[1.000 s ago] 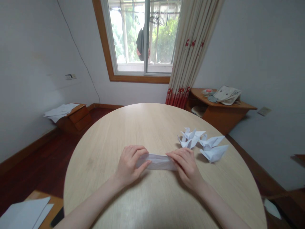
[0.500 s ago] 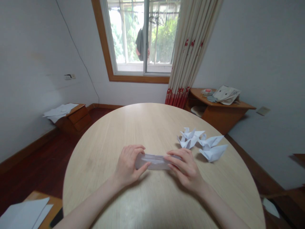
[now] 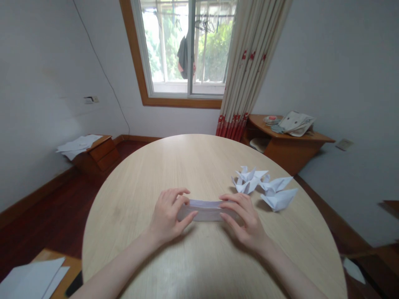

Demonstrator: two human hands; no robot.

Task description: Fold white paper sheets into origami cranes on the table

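A long narrow strip of folded white paper [image 3: 204, 210] stands on its edge on the round pale wooden table [image 3: 199, 166]. My left hand [image 3: 168, 218] pinches its left end between thumb and curled fingers. My right hand [image 3: 243, 218] grips the right end the same way, fingers over the top edge. Both hands rest near the table's middle, close to me.
Several finished white paper figures [image 3: 264, 187] lie just right of my right hand. Loose white sheets [image 3: 31, 280] sit on a wooden surface at bottom left. A low cabinet with papers [image 3: 90, 149] stands left, a corner shelf with a bag [image 3: 293, 128] right.
The folded strip has been raised from lying flat to standing on its long edge. My right hand shifted slightly, its fingers now curled over the strip's top.
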